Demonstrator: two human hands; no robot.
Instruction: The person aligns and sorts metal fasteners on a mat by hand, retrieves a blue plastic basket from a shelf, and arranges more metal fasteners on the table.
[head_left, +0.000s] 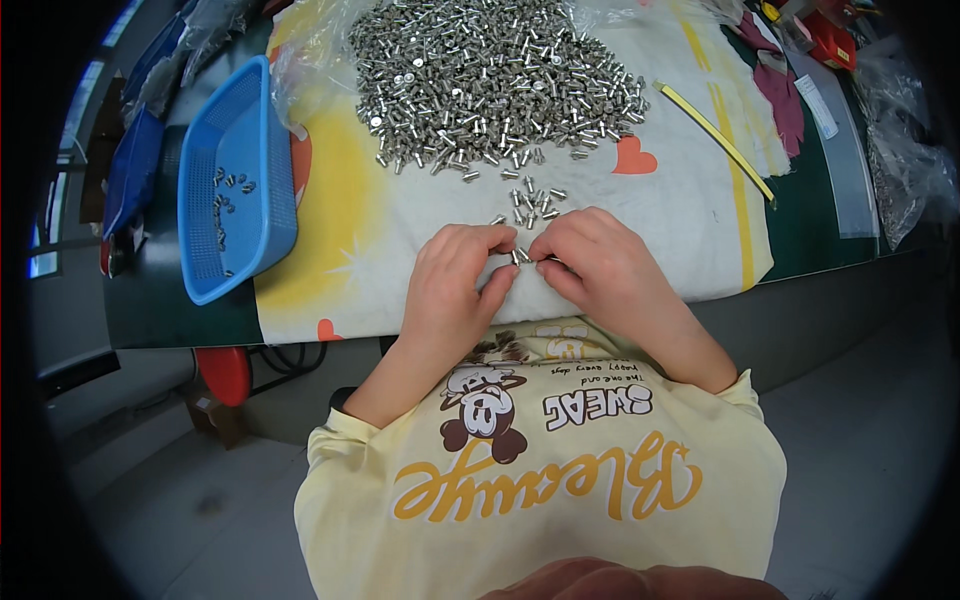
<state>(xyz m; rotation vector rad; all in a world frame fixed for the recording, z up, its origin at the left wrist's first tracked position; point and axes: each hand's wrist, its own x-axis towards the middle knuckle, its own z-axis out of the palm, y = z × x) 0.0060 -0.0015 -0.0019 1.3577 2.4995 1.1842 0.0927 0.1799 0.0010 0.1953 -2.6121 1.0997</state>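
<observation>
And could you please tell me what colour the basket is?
The basket is light blue, best seen in the head view.

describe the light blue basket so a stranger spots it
On the table, find the big heap of screws. The basket, holding some metal pieces, stands left of it, a lighter blue than the container farther left.

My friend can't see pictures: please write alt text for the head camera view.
A person's left hand and right hand meet around small silvery bolt-like fasteners over a patterned cloth. Beyond lies a large heap of similar fasteners; at left, a blue plastic basket holds a few small pieces.
</observation>
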